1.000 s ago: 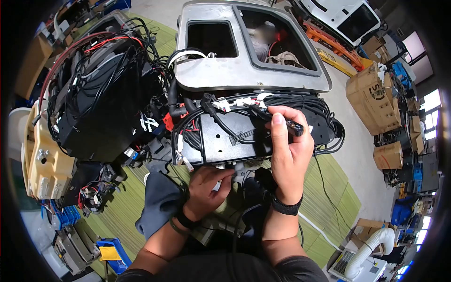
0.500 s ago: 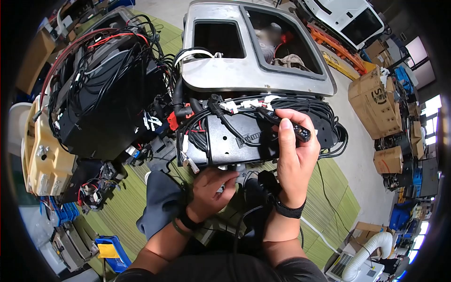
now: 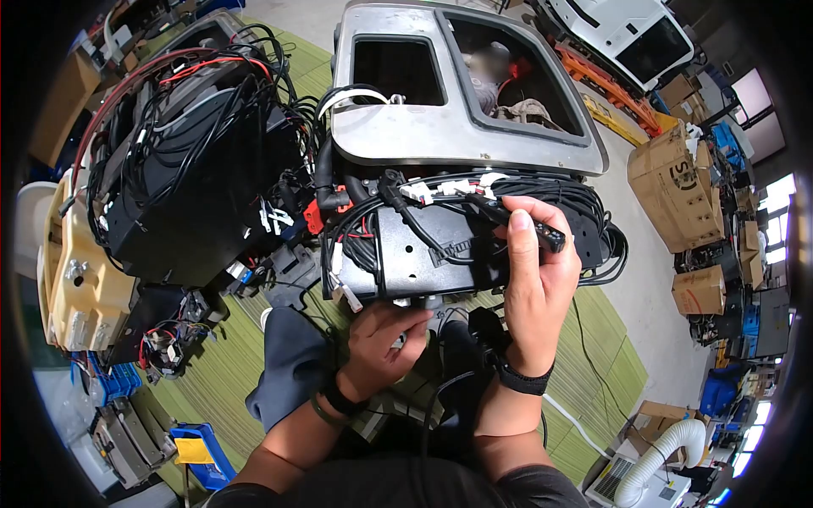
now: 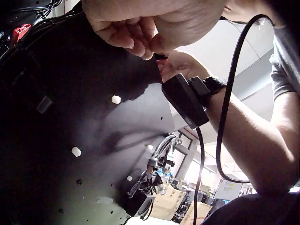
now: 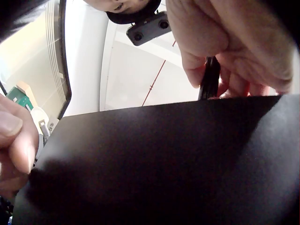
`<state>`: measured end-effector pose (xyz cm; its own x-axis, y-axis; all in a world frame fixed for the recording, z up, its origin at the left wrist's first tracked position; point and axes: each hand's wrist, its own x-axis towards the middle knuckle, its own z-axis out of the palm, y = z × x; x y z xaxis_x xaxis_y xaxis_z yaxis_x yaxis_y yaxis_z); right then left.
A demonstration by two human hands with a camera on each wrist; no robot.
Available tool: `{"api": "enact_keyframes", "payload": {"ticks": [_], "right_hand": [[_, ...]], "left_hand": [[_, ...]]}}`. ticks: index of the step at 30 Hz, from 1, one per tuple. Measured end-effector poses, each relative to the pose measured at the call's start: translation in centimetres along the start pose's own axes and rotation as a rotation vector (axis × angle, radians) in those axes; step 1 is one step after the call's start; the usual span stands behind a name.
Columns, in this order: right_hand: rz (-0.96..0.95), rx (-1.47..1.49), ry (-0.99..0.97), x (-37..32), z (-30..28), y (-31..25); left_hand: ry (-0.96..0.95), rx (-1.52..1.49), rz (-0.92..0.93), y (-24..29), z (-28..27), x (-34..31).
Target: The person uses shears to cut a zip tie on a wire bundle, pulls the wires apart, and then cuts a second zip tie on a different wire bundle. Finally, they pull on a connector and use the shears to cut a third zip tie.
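Note:
A black metal box (image 3: 394, 254) stands before me, a bundle of black cables (image 3: 542, 186) along its far edge. My right hand (image 3: 542, 279) grips a slim black tool (image 3: 550, 237) between thumb and fingers over the right part of the box. The tool's thin end points up-left toward several white connectors (image 3: 457, 187). My left hand (image 3: 381, 339) is at the near lower edge of the box, fingers curled with tips together in the left wrist view; I cannot tell whether they pinch anything. A grey connector (image 3: 436, 311) hangs beside its fingertips.
A silver frame with dark openings (image 3: 389, 135) stands behind the box. To the left sits another black unit (image 3: 186, 195) heaped with cables, beside a cream plastic part (image 3: 89, 292). Cardboard boxes (image 3: 673, 190) line the right side. Green matting (image 3: 593, 356) covers the floor.
In the head view, the box and both hands have shifted slightly right and down. My right hand keeps its grip on the black tool, and my left hand keeps its place at the box's near edge.

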<state>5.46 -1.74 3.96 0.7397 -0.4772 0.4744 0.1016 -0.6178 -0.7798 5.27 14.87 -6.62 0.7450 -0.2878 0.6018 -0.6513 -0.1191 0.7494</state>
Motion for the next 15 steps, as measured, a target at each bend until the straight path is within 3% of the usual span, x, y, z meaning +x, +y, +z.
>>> {"api": "enact_keyframes", "payload": {"ticks": [7, 10, 15], "right_hand": [[0.038, 0.012, -0.027, 0.3, -0.1, -0.5], [0.028, -0.010, -0.033, 0.5, -0.1, -0.7], [0.047, -0.048, -0.059, 0.8, -0.4, -1.1]], "left_hand": [[-0.011, 0.004, 0.025, 1.5, -1.5, 1.1], [0.060, -0.008, 0.131, 2.7, -2.5, 2.3], [0.084, 0.020, 0.103, 5.2, -4.6, 5.1]]}}
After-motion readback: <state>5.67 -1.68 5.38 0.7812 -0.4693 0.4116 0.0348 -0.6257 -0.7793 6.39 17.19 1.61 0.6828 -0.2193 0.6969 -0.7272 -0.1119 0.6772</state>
